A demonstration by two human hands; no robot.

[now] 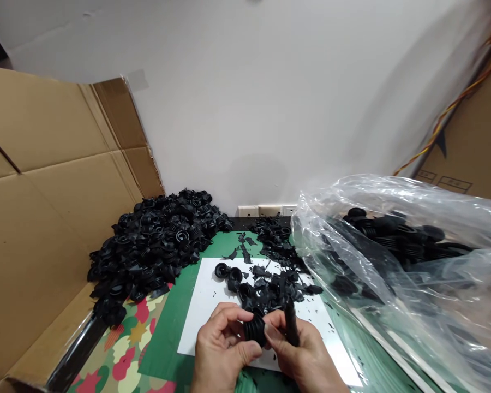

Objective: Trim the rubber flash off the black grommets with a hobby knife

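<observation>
My left hand (pixel 224 345) pinches a small black ribbed rubber bellows (pixel 254 331) between thumb and fingers. From the other side, the thumb and forefinger of my right hand (pixel 298 349) touch the same bellows. A dark, pen-like tool (pixel 291 323) stands up out of my right hand, gripped among its fingers; its working end is hidden. Just beyond my hands, loose black rubber pieces and scraps (pixel 276 285) lie on a white sheet (pixel 200 311). A few ring-ended bellows (pixel 221 270) are among them.
A large heap of black rubber parts (pixel 159 240) rests at left against a cardboard box (pixel 57 180). At right, a clear plastic bag (pixel 352 191) holds more bellows (pixel 405 234). A green mat (pixel 167 344) lies under the white sheet. Wall sockets (pixel 268 210) are at the back.
</observation>
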